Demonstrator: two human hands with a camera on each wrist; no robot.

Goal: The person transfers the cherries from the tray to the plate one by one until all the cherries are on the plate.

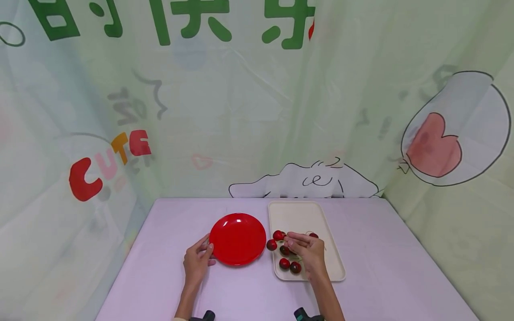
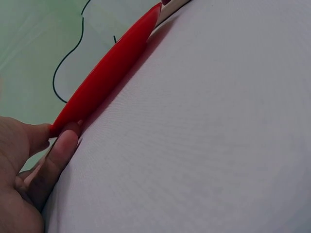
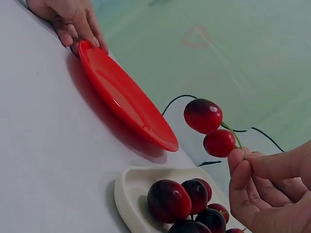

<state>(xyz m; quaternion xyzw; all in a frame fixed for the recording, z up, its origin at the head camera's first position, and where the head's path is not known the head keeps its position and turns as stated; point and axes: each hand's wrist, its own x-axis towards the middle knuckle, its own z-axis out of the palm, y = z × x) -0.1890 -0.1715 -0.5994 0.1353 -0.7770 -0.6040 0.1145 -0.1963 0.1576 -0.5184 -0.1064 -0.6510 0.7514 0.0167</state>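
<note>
The step in hand appears to be moving cherries across: the right hand's (image 1: 308, 252) grip pinches the stem (image 3: 240, 145) of a cherry pair (image 3: 203, 116), held over the left edge of the cream tray (image 1: 295, 214). The left hand's (image 1: 196, 264) grip pinches the red plate's (image 1: 238, 240) left edge. Next probably calls for swinging the pair leftward over the plate, keeping the plate steady, then releasing.

Blk wrist cams (image 1: 208, 315), R w/ teal mark (image 1: 299, 318); beige L cuff (image 1: 179, 319).

Soft light puts glare on the red plate (image 1: 238, 240); wrist views look dimmer.
</note>
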